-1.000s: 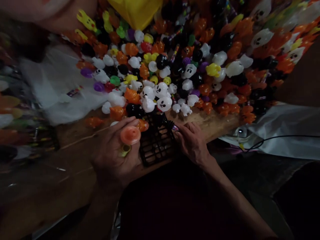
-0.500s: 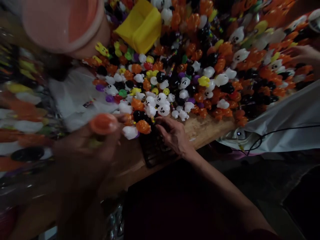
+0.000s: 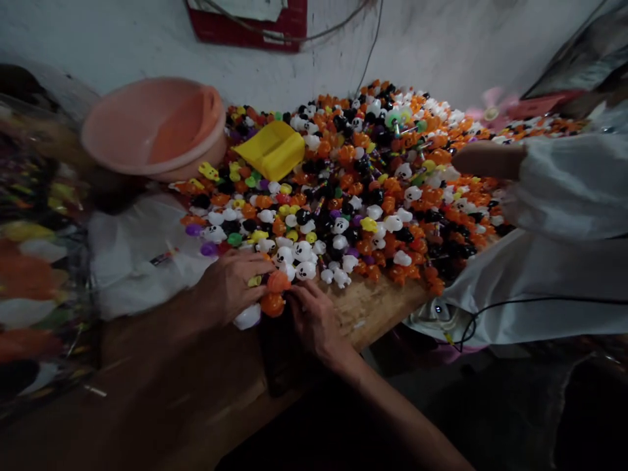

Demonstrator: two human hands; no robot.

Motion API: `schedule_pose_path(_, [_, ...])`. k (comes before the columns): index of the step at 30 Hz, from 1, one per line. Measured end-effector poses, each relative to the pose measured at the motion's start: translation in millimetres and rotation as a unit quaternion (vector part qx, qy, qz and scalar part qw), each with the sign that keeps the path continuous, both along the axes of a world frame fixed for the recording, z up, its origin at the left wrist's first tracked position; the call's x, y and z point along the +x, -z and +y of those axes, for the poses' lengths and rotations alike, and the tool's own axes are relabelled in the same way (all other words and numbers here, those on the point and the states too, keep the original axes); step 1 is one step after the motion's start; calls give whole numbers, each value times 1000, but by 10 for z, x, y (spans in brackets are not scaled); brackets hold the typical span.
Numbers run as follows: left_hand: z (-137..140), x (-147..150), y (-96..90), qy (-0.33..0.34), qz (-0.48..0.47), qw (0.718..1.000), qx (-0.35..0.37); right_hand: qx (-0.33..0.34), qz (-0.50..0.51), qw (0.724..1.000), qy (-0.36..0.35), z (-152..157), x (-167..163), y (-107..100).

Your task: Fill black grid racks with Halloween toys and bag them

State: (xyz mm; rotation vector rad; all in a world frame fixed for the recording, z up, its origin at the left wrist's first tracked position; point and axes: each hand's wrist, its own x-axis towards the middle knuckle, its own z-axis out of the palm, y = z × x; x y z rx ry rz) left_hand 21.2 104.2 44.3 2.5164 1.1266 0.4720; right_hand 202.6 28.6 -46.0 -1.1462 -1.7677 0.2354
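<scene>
My left hand (image 3: 230, 284) is at the table edge, its fingers closed round a small glossy orange plastic figure (image 3: 279, 282); a yellowish piece (image 3: 255, 281) shows between the fingers. Just below it, an orange pumpkin-shaped figure (image 3: 272, 305) lies beside a white figure (image 3: 248, 317). From the right, my right hand (image 3: 316, 320) meets these figures with thumb and fingers pinched together; what is between its fingertips is hidden. A dark block (image 3: 277, 366), hard to make out, is under the hands. White skull-faced figures (image 3: 301, 252) lie right behind the fingers.
A big heap of orange, black and white figures (image 3: 373, 190) covers the table back to the wall. On it lies a yellow scoop (image 3: 275, 150), with a pink basin (image 3: 157, 131) at left. A co-worker's sleeve (image 3: 574, 183) reaches in. Black cable (image 3: 520, 301) crosses white cloth at right.
My left hand has come down and right with the orange figure, next to my right hand. My right hand stays by the front figures. The view has tilted up, showing the wall.
</scene>
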Motion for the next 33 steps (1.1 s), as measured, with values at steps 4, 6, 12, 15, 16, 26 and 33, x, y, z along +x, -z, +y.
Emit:
schedule_pose_path(4, [17,-77,63,2,11,1000,4,-4,-54,998,6,30,327,-257])
schedule_pose_path(6, [37,-116,92,14,10,1000,18,8,-87,993,75,261,559,-477])
schedule_pose_path(12, [14,-100,185,22,19,997,74,-80,-383,914,107,1552,816,-881])
schedule_pose_path(15, [-43,-53,247,0,16,993,119,-118,-466,876,44,1983,708,-810])
schedule_pose_path(16, [-59,-44,267,-7,16,991,133,-120,-471,873,41,2063,681,-777])
schedule_pose_path(26, [-29,-37,326,12,-51,985,165,3,-297,946,133,1923,1259,-1076])
schedule_pose_path(33, [-49,45,90,-46,-25,998,41,-90,-65,993,45,895,1195,-777])
